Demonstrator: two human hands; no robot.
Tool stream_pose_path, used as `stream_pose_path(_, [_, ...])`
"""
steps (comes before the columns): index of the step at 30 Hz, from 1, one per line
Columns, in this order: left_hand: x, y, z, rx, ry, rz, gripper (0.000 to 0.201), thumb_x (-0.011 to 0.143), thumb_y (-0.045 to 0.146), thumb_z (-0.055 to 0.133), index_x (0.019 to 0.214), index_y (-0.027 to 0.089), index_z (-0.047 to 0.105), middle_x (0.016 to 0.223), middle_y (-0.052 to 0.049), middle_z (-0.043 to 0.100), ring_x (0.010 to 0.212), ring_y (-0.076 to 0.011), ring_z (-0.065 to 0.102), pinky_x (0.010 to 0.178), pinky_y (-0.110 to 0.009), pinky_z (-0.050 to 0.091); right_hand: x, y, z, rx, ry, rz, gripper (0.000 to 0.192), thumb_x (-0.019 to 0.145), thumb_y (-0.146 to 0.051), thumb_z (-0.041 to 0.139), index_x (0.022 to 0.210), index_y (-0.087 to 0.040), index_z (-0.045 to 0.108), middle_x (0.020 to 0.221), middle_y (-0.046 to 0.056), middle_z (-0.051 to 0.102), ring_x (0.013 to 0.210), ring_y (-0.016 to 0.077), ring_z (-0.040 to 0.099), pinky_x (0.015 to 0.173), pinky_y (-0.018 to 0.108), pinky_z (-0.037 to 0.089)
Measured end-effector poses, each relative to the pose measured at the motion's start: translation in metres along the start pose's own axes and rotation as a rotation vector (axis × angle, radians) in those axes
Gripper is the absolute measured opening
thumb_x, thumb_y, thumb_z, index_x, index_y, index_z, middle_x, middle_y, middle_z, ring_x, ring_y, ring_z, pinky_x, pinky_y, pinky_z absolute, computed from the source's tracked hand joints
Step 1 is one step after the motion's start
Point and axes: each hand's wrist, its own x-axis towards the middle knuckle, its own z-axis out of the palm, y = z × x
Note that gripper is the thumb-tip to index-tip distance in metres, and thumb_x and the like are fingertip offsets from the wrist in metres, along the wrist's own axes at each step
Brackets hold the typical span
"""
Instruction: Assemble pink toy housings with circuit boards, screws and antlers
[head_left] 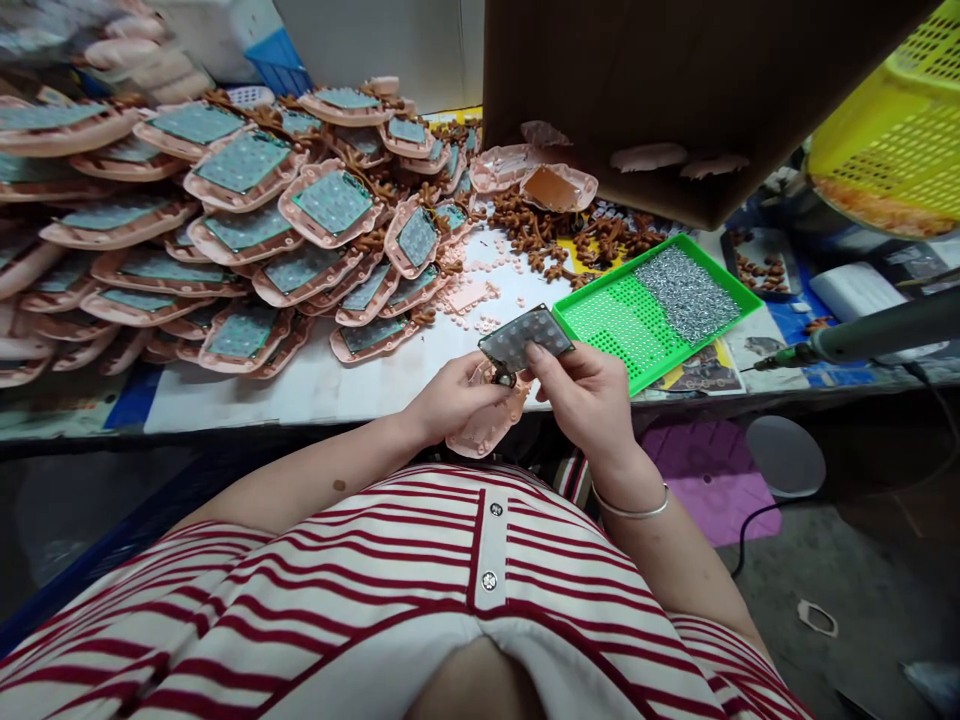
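Observation:
My left hand is closed around a pink plastic shell, held just off the table's front edge. Between the thumb and fingers of my right hand is a circuit board with a grey dotted face, tilted above the shell. A small dark round part shows by my left thumb; what it joins to is hard to see. To the left, many pink shells fitted with similar boards lie in a heap.
A green tray of small screws stands behind my right hand. Brown plastic pieces and an open cardboard box are behind it. An electric screwdriver points in from the right, near a yellow basket.

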Motion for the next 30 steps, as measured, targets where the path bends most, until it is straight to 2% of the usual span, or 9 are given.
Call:
stream_pose_path(6, [-0.001, 0.004, -0.001, -0.107, -0.107, -0.084, 0.022, 0.071, 0.027, 0.076, 0.085, 0.015, 0.064, 0.071, -0.001, 0.068, 0.062, -0.0147, 0.061, 0.061, -0.026, 0.046, -0.004, 0.020, -0.011, -0.021, 0.131, -0.003, 0.044, 0.085, -0.050, 0.070, 0.056, -0.019, 0.057, 0.055, -0.002, 0.053, 0.052, 0.0091, 0.047, 0.049, 0.025, 0.036])
stream_pose_path(9, [-0.001, 0.004, 0.000, -0.092, -0.116, -0.095, 0.025, 0.071, 0.030, 0.078, 0.085, 0.014, 0.065, 0.071, -0.001, 0.068, 0.061, -0.0142, 0.060, 0.061, -0.026, 0.047, -0.005, 0.032, -0.009, 0.165, 0.180, 0.103, 0.030, 0.081, -0.045, 0.075, 0.096, -0.022, 0.065, 0.056, -0.006, 0.054, 0.045, 0.0099, 0.049, 0.042, 0.024, 0.036])
stream_pose_path(12, [-0.001, 0.003, 0.000, -0.100, -0.098, -0.097, 0.027, 0.070, 0.031, 0.079, 0.088, 0.015, 0.067, 0.072, -0.002, 0.070, 0.063, -0.0150, 0.062, 0.062, -0.026, 0.048, -0.007, 0.039, -0.009, 0.234, 0.227, 0.106, 0.059, 0.079, -0.037, 0.077, 0.131, -0.027, 0.052, 0.063, -0.007, 0.057, 0.043, 0.0102, 0.050, 0.040, 0.025, 0.041])
stream_pose_path(15, [-0.002, 0.003, -0.001, -0.124, -0.078, -0.109, 0.031, 0.069, 0.030, 0.080, 0.093, 0.015, 0.067, 0.074, -0.001, 0.071, 0.063, -0.0157, 0.064, 0.063, -0.027, 0.049, -0.008, 0.035, -0.019, 0.152, 0.155, 0.056, 0.044, 0.081, -0.037, 0.075, 0.121, -0.026, 0.061, 0.082, -0.001, 0.066, 0.052, 0.0101, 0.056, 0.048, 0.026, 0.049])
stream_pose_path(18, [-0.002, 0.004, -0.004, -0.134, -0.124, -0.108, 0.032, 0.068, 0.034, 0.082, 0.088, 0.014, 0.066, 0.070, -0.002, 0.069, 0.058, -0.0144, 0.062, 0.059, -0.026, 0.048, -0.010, 0.024, -0.038, 0.017, -0.024, -0.053, 0.042, 0.077, -0.037, 0.080, 0.115, -0.023, 0.066, 0.098, 0.004, 0.070, 0.078, 0.0154, 0.065, 0.067, 0.029, 0.056])
stream_pose_path(21, [-0.002, 0.005, -0.005, -0.155, -0.162, -0.103, 0.033, 0.068, 0.038, 0.082, 0.084, 0.015, 0.064, 0.066, -0.001, 0.067, 0.053, -0.0136, 0.059, 0.054, -0.025, 0.045, -0.011, 0.010, -0.057, -0.192, -0.136, -0.194, 0.027, 0.084, -0.030, 0.073, 0.110, -0.024, 0.070, 0.094, 0.003, 0.071, 0.084, 0.0172, 0.066, 0.077, 0.032, 0.055])
stream_pose_path(24, [-0.002, 0.006, -0.005, -0.154, -0.147, -0.124, 0.035, 0.068, 0.039, 0.083, 0.086, 0.015, 0.065, 0.067, -0.002, 0.067, 0.052, -0.0130, 0.059, 0.052, -0.025, 0.044, -0.009, 0.001, -0.065, -0.401, -0.084, -0.341, 0.007, 0.088, -0.029, 0.069, 0.092, -0.027, 0.075, 0.081, 0.003, 0.066, 0.076, 0.0170, 0.062, 0.073, 0.035, 0.051])
stream_pose_path(26, [-0.002, 0.006, -0.004, -0.157, -0.177, -0.141, 0.035, 0.070, 0.040, 0.083, 0.086, 0.014, 0.066, 0.068, -0.003, 0.068, 0.053, -0.0134, 0.059, 0.052, -0.025, 0.045, -0.006, -0.002, -0.065, -0.478, -0.010, -0.408, 0.004, 0.086, -0.031, 0.073, 0.087, -0.028, 0.074, 0.085, 0.004, 0.064, 0.083, 0.0196, 0.061, 0.076, 0.038, 0.051])
stream_pose_path(30, [-0.003, 0.008, -0.004, -0.199, -0.265, -0.177, 0.034, 0.071, 0.039, 0.082, 0.086, 0.014, 0.066, 0.070, -0.005, 0.071, 0.054, -0.0153, 0.062, 0.053, -0.025, 0.046, -0.001, -0.002, -0.055, -0.451, -0.001, -0.387, 0.003, 0.088, -0.028, 0.070, 0.088, -0.025, 0.068, 0.095, 0.005, 0.067, 0.089, 0.0198, 0.063, 0.079, 0.037, 0.051])
